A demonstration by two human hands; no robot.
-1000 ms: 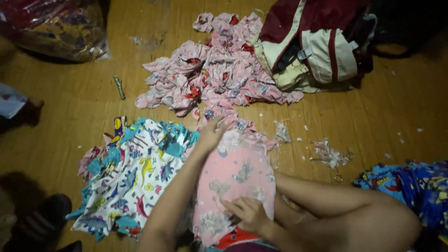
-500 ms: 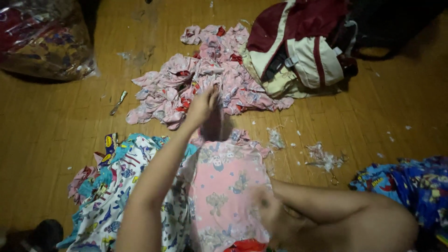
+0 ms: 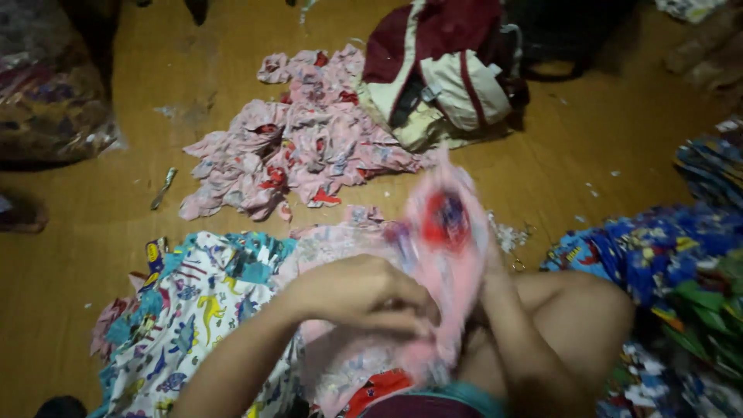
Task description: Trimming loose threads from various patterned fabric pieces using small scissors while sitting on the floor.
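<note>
Item in hand: pink printed garment (image 3: pixel 445 232), small, with a red motif, blurred by motion. It is held up over the person's lap, near centre, its top edge lifted toward the far side.

Hands: left hand (image 3: pixel 364 298) is closed around the garment's lower near part, fingers curled into the cloth. Right hand (image 3: pixel 484 271) is mostly hidden behind the cloth; it seems to grip the garment's right edge, though the fingers cannot be made out.

Under and just left of the hands: a flat pink piece (image 3: pixel 340 240) on the floor, touching a white dinosaur-print stack (image 3: pixel 193 310) at near left.

Far centre: a loose pink heap (image 3: pixel 294 147) of like garments, crumpled, not laid flat. Judged by this, a few pieces are done and laid near; the larger share seems to remain in the heap.

Right: blue printed stacks (image 3: pixel 658 248), running to the frame's right edge, close against the person's knee.

Far right of the heap: a maroon and cream bag (image 3: pixel 449 70), touching the heap's edge.

Far left: a clear plastic sack (image 3: pixel 46 101) of cloth.

Wooden floor (image 3: pixel 116 201): bare strip between heap and near stacks, with scraps and a small wrapper (image 3: pixel 163 188). Open room lies left of centre; right side is crowded.
</note>
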